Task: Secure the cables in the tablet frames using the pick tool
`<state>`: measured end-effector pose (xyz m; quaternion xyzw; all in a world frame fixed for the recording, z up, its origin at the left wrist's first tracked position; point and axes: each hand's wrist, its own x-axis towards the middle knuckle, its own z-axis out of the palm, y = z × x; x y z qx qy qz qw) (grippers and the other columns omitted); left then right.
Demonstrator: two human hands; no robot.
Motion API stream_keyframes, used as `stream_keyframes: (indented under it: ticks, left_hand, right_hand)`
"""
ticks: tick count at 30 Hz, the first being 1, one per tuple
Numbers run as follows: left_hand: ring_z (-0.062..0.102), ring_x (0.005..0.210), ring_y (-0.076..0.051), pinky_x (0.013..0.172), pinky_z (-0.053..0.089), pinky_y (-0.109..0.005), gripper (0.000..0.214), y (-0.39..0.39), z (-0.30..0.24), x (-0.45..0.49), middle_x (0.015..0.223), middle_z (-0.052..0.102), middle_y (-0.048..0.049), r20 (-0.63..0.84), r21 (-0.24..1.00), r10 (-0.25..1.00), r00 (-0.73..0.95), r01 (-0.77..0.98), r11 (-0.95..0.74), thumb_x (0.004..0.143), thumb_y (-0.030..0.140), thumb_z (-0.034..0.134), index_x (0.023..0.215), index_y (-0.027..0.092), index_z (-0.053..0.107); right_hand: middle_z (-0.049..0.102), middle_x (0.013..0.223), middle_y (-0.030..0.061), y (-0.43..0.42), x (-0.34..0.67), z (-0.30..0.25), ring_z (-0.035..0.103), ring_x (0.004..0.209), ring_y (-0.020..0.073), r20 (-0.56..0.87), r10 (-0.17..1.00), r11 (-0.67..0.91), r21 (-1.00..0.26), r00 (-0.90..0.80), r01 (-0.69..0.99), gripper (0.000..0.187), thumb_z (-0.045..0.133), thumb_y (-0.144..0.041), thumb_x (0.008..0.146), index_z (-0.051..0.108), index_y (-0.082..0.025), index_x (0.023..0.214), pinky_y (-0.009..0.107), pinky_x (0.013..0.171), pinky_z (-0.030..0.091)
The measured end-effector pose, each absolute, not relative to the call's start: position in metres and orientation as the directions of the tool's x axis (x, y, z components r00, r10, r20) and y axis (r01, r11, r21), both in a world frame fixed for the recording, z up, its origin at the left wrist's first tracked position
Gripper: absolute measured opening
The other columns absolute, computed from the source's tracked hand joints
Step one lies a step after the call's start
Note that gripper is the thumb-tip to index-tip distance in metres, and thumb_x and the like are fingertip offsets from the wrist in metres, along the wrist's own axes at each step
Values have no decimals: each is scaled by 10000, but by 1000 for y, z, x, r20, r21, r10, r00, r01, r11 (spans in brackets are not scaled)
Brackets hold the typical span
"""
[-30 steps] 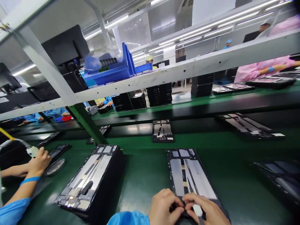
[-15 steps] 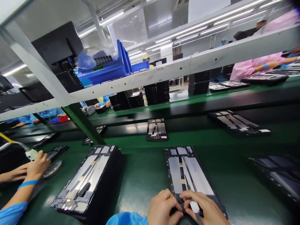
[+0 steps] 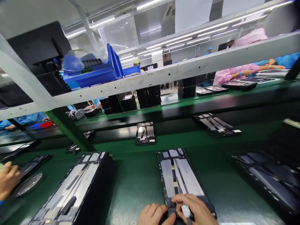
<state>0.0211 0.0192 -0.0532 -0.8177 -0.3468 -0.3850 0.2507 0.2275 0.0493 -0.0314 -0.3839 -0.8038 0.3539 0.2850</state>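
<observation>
An opened tablet [image 3: 185,175] with silver battery panels lies in front of me on the green bench. At its near end, my left hand [image 3: 154,215] has its fingers curled and pressed close together over a dark part; what they grip is hidden. Beside it, my right hand [image 3: 195,207] is closed, its fingertips low over the tablet's lower section. A small tool with a white head and grey shaft [image 3: 186,211] sticks out between its fingers; its kind cannot be made out. The lower frame edge cuts off both hands.
A tall stack of opened tablets [image 3: 82,184] stands left, and dark tablets [image 3: 269,178] lie right. Further back are single tablets [image 3: 145,133]. A co-worker's hand [image 3: 8,178] is near a round clear dish [image 3: 29,184]. A white shelf beam [image 3: 150,78] crosses above.
The view has shifted, so the bench things sit further left and more of the right-hand tablets shows. My hands stay at the tablet's near end, the right still holding the white-headed tool.
</observation>
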Motion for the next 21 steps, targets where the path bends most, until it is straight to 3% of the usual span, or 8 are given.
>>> stream_keyframes:
  ticks: [11, 21]
  left_hand:
    - [547, 691, -105, 579, 320, -241, 234, 14, -29, 14, 860, 663, 2, 684, -114, 450, 574, 693, -711, 1010, 234, 465, 1017, 273, 695]
    - [530, 687, -117, 608, 361, -241, 281, 16, -37, 14, 872, 632, -10, 642, -179, 469, 607, 713, -678, 1024, 290, 406, 1150, 324, 654]
  right_hand:
    - [756, 854, 26, 49, 227, -30, 685, 884, 204, 153, 820, 441, -784, -551, 438, 328, 522, -122, 785, 656, -233, 1063, 291, 843, 469]
    - [751, 848, 28, 50, 227, -28, 677, 875, 208, 159, 819, 451, -773, -552, 446, 318, 520, -134, 783, 643, -218, 1064, 296, 834, 463]
